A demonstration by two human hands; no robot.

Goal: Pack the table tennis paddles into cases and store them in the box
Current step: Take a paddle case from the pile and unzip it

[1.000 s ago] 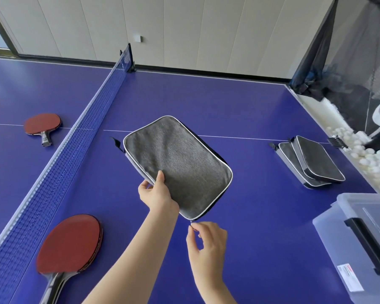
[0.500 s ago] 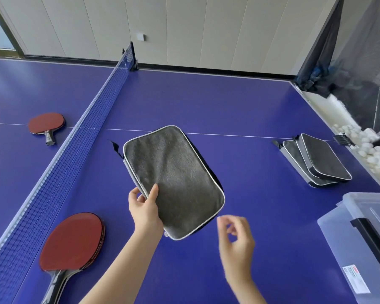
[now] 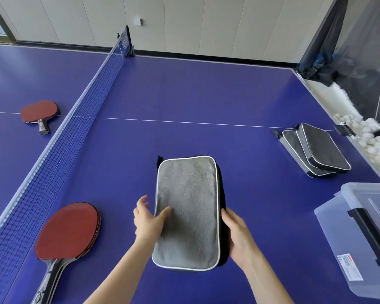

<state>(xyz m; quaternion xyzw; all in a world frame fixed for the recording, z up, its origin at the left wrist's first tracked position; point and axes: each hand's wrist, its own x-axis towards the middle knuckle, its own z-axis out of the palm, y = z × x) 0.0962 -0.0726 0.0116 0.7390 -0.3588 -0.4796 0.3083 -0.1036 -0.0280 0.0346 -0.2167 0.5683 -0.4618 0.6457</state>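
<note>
- The right grip (image 3: 237, 235) clasped the case (image 3: 187, 211) by its right edge; the left grip (image 3: 148, 220) was spread, thumb resting atop.
- The case ran lengthwise away from the person; the box (image 3: 333, 233) lay rightward, nearer the right grip.

The left hand (image 3: 149, 223) and right hand (image 3: 237, 235) are bare, as are both forearms.

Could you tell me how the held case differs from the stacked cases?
The held case shows its light grey face; the stacked cases show dark faces. The held case is between the left hand and right hand; the stacked cases lie untouched. Both have white piping.
</note>
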